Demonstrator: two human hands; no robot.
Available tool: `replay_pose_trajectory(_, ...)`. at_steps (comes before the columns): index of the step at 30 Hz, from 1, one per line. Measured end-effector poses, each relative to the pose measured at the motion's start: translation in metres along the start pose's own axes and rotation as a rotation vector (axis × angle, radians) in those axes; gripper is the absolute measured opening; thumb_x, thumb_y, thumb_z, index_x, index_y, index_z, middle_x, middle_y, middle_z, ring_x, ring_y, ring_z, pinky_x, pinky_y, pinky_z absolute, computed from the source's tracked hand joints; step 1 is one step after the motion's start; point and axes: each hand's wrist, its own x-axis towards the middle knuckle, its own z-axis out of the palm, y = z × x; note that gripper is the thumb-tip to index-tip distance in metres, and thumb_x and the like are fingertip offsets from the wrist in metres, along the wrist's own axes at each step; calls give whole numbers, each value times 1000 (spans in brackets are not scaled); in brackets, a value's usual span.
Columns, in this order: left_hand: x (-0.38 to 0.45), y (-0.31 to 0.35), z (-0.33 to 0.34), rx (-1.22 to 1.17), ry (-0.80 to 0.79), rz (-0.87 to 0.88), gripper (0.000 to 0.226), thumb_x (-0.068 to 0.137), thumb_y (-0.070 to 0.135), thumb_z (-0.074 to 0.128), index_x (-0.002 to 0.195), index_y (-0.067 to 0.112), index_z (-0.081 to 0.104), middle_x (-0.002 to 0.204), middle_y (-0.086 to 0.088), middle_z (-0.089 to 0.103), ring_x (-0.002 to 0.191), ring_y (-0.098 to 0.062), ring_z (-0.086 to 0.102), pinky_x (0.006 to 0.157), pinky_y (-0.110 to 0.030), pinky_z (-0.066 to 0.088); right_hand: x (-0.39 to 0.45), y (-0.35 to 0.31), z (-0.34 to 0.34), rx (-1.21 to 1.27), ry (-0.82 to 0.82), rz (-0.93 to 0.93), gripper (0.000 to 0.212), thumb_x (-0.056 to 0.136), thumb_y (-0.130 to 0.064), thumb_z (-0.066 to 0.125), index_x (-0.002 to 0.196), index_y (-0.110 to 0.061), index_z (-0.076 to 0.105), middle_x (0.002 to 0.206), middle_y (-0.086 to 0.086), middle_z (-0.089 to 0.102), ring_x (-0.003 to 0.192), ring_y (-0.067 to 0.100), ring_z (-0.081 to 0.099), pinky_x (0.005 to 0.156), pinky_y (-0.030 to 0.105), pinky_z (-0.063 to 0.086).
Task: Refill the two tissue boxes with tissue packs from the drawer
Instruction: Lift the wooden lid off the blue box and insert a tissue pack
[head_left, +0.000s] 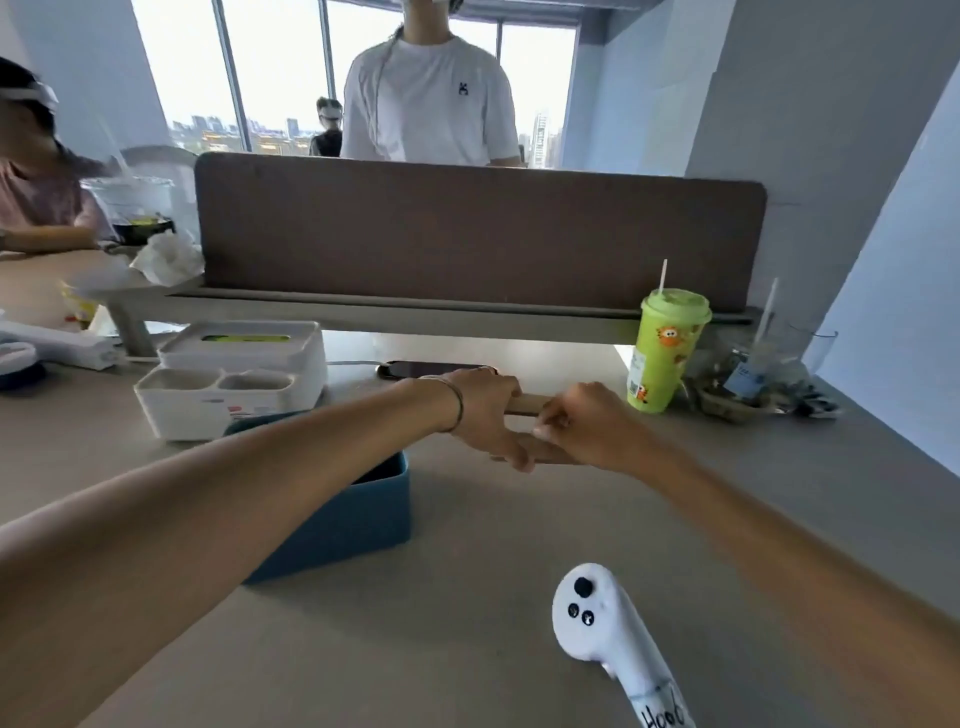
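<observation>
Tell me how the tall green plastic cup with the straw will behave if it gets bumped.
The green cup looks tall and tapers to a narrow base, so it probably tips easily. Its lid appears seated, likely limiting spills. It stands close beyond the right hand, so a knock seems possible.

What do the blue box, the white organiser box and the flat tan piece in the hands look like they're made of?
Blue box: probably matte plastic, with an even colour and rounded corners. White organiser box: smooth moulded plastic, slightly glossy, with formed compartments. Tan piece held by the left hand and right hand: likely wood or bamboo, though mostly hidden.
</observation>
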Motion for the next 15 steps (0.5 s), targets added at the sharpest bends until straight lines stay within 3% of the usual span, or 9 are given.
replay_pose_trajectory(5, 19, 9, 27, 35, -61, 5, 74, 52, 77, 69, 107, 29, 56, 96, 5, 61, 84, -14, 60, 78, -37, 55, -4, 17, 17, -8, -65, 46, 18, 78, -39, 68, 83, -27, 80, 84, 0, 77, 79, 21, 70, 72, 33, 55)
replay_pose_trajectory(12, 37, 7, 46, 72, -160, -43, 103, 38, 87, 64, 127, 40, 45, 116, 5, 54, 109, -23, 57, 88, -44, 52, 5, 27, 31, -22, -96, 69, 17, 84, -22, 63, 85, -24, 80, 93, 4, 77, 87, 27, 69, 78, 37, 56)
replay_pose_trajectory(15, 36, 7, 45, 23, -171, -31, 101, 54, 79, 71, 137, 30, 42, 127, 0, 57, 115, -23, 54, 95, -45, 49, 5, 28, 29, -12, -69, 91, 19, 85, -23, 62, 89, -25, 81, 91, 7, 76, 84, 30, 68, 72, 36, 54)
